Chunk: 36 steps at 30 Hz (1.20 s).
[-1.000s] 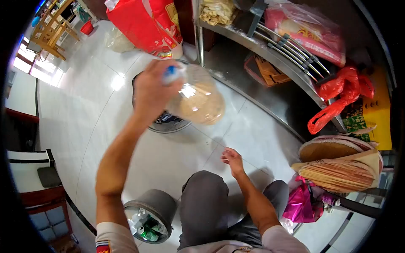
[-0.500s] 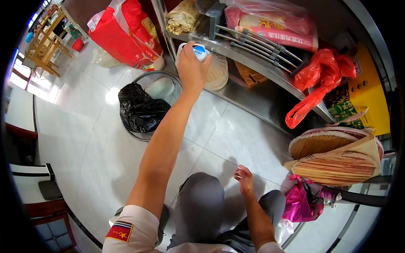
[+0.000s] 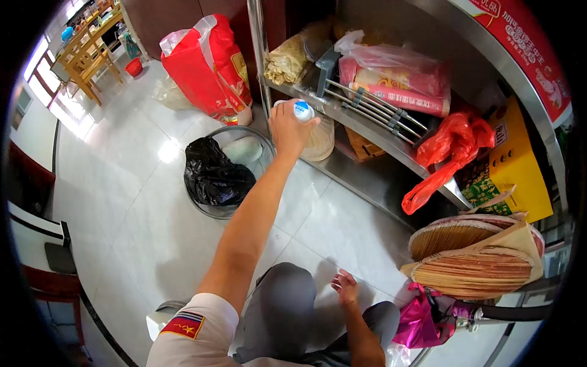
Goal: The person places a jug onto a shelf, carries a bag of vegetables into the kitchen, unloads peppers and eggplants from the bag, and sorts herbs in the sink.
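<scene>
My left hand (image 3: 291, 129) is wrapped round the neck of a clear plastic bottle (image 3: 320, 142) with a blue and white cap (image 3: 302, 111). The bottle stands upright at the lower shelf (image 3: 342, 170) of the metal rack, and its body is partly hidden by my hand. Low in the view, above my knee, my right hand (image 3: 346, 287) is empty with its fingers apart and slightly curled. Left of my left forearm, a round basin (image 3: 264, 147) on the floor holds a black plastic bag (image 3: 214, 174) and a pale rounded item (image 3: 243, 150).
A red bag (image 3: 205, 70) stands behind the basin. On the rack are noodle packs (image 3: 403, 92), metal rods (image 3: 376, 111) and a hanging red plastic bag (image 3: 449, 156). At the right are round slatted mats (image 3: 477, 269) and a magenta bag (image 3: 422, 321). A bin's edge shows beside my left sleeve.
My left hand has carried the bottle from above the basin rightward to the rack's lower shelf. The basin's contents have come into view. My right hand has stayed empty.
</scene>
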{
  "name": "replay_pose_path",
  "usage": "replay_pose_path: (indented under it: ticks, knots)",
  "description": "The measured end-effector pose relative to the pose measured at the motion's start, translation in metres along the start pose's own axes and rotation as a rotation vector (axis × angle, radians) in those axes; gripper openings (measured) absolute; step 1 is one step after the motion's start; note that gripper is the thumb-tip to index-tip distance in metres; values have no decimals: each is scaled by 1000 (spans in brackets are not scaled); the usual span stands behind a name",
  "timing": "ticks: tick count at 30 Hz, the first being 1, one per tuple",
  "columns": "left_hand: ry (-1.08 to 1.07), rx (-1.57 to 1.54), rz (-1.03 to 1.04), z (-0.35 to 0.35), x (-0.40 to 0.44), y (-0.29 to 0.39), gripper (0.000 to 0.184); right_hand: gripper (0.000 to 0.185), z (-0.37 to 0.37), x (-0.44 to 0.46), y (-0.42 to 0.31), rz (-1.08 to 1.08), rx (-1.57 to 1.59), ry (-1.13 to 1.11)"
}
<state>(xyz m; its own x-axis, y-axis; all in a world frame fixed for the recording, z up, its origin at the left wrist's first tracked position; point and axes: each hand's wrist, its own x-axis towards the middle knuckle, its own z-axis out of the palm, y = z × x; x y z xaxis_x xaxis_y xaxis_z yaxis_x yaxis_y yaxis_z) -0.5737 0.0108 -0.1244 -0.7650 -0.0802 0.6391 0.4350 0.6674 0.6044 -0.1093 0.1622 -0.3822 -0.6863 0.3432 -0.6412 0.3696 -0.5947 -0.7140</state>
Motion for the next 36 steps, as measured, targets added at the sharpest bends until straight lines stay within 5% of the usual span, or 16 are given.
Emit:
replay_pose_path:
  ticks: [7, 19, 28, 36]
  knots:
    - [-195, -218, -101, -10, -18, 13, 50, 35, 6, -23, -10, -1, -37, 2]
    - [-26, -199, -4, -11, -34, 7, 48, 30, 3, -67, -63, -46, -83, 62]
    - [-244, -325, 21, -115, -22, 89, 43, 30, 20, -71, -90, -111, -145, 4]
    - [-502, -705, -172, -185, 35, 204, 41, 67, 112, -67, -199, -130, 312, -404]
